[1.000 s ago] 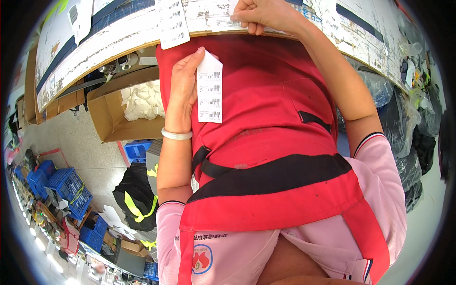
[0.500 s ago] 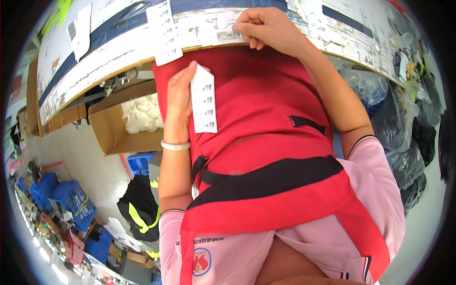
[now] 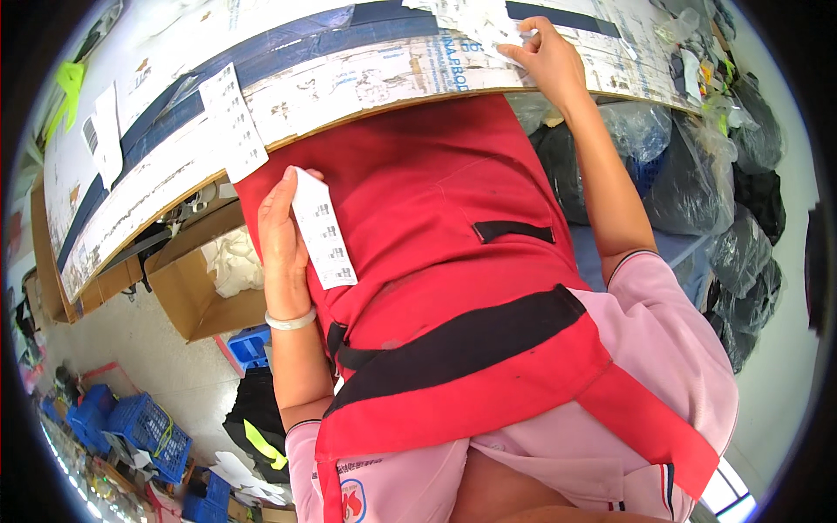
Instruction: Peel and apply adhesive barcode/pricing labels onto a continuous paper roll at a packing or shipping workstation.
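Note:
My left hand [image 3: 281, 231] is closed round a folded strip of white labels [image 3: 327, 248] with small black printed codes, held upright in front of my red apron [image 3: 410, 192]. Over the table, my right hand [image 3: 555, 65] has its thumb and forefinger pinched together beside a loose heap of white labels [image 3: 475, 19]. Whatever lies between those fingertips is too small to make out. Another printed label strip [image 3: 234, 122] lies on the table's front edge, left of centre, its near end reaching past the edge.
The worn white table [image 3: 366, 87] has dark blue bands and a curved front edge. A barcoded white strip [image 3: 106, 144] lies at its left. Below stand an open cardboard box [image 3: 179, 296] of white scraps and blue crates [image 3: 153, 431]. Dark bagged goods [image 3: 689, 174] crowd the right.
My right hand has moved right and farther over the table, to the heap of labels. The left hand still holds its strip, now lower and further left in view; the whole view has shifted.

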{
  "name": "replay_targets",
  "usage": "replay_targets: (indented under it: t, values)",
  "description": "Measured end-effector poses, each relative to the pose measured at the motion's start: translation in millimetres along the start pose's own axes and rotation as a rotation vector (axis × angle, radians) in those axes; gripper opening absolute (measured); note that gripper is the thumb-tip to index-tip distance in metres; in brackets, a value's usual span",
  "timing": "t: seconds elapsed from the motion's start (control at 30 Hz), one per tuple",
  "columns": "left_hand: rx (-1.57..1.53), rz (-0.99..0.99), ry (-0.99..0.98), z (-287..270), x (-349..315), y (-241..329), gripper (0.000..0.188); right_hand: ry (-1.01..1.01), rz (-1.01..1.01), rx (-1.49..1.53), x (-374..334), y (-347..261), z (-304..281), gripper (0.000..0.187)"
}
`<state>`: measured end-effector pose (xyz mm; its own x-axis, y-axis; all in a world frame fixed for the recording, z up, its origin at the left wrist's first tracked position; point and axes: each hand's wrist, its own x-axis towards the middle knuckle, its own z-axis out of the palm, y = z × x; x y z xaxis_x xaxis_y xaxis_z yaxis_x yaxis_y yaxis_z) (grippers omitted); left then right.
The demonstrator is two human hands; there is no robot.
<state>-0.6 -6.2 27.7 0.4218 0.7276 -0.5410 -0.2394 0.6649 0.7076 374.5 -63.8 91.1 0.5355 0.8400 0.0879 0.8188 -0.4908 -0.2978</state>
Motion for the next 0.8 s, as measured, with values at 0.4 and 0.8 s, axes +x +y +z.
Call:
replay_targets:
  t: [0.4, 0.8]
  values:
    - [0.079, 0.374, 0.133, 24.9, -16.3, 10.0, 0.027, -1.086, -0.131, 1.055, -99.1, -152.2, 43.7, 0.024]
    - [0.369, 0.109, -0.284, -3.7, -29.1, 34.4, 0.021, -1.069, -0.1, 1.135, -103.1, -151.0, 49.2, 0.018]
